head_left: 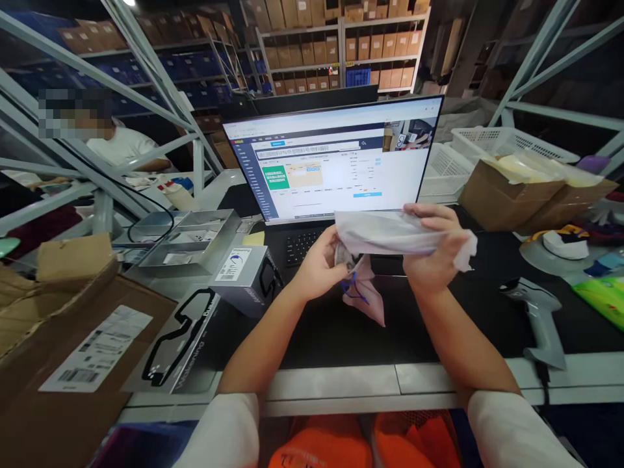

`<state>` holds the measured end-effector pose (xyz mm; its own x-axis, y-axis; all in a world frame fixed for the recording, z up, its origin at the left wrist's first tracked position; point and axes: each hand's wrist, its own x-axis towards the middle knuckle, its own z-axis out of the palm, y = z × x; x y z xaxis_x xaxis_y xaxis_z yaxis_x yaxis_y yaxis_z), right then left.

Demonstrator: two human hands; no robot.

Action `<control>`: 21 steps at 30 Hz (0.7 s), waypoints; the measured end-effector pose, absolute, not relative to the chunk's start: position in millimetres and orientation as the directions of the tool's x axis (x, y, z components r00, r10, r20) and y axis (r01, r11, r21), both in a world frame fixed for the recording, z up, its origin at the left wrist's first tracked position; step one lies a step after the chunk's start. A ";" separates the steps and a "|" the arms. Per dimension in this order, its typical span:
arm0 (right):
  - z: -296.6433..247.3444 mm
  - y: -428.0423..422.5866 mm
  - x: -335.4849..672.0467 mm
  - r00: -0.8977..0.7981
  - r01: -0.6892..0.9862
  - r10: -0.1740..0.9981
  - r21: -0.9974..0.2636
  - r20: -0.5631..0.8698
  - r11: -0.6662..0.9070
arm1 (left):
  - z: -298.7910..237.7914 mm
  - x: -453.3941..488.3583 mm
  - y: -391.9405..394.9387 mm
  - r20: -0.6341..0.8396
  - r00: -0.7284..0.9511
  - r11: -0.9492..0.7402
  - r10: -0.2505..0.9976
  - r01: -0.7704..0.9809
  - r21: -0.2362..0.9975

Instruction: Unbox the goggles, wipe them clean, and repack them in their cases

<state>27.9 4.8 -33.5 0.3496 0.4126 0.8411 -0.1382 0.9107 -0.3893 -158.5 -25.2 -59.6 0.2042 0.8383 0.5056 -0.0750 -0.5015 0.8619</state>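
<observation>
Over the desk, in front of the monitor, I hold a whitish, thin, soft bag (385, 235) stretched sideways between both hands. My left hand (322, 266) is closed on its left end, thumb and fingers pinching. Around the right end, the fingers of my right hand (436, 250) are wrapped. Below the left end hangs a pale pink piece of cloth (366, 300) with a blue cord (355, 286) looped on it; whether it is part of the bag I cannot tell. What the bag holds is hidden.
A monitor (336, 162) and keyboard (299, 248) stand behind my hands. At left are a grey box (244, 276), a grey tray (195, 244) and an open carton (73, 338). A barcode scanner (539, 322), cartons (511, 195) and white baskets (511, 143) are right. Another person (124, 146) sits far left.
</observation>
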 end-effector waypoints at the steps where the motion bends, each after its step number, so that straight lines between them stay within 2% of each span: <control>1: -34.9 3.9 30.9 0.296 -0.053 0.331 -0.330 0.896 0.942 | -59.6 -158.5 -24.0 0.506 0.172 -0.500 0.845 -0.081 0.862; 4: -38.4 1.0 36.9 0.089 0.029 0.219 -0.223 0.972 0.974 | -61.9 -157.4 -19.0 0.501 0.037 -0.498 0.864 -0.075 0.864; 9: -41.4 -3.5 30.4 -0.080 -0.043 0.211 -0.215 0.974 0.976 | -67.2 -157.6 -7.7 0.484 -0.226 -0.505 0.845 -0.039 0.862; 13: -39.4 -5.9 27.1 -0.086 -0.041 0.245 -0.249 0.966 0.968 | -67.8 -161.9 -1.0 0.504 -0.327 -0.551 0.800 -0.064 0.832; 16: -36.8 -6.4 28.5 -0.030 -0.010 0.300 -0.301 0.953 0.954 | -68.3 -165.5 0.8 0.559 -0.399 -0.609 0.726 0.004 0.793; 21: -35.6 -4.5 31.1 0.056 -0.005 0.373 -0.373 0.926 0.928 | -68.4 -171.1 -1.5 0.569 -0.364 -0.589 0.738 0.065 0.806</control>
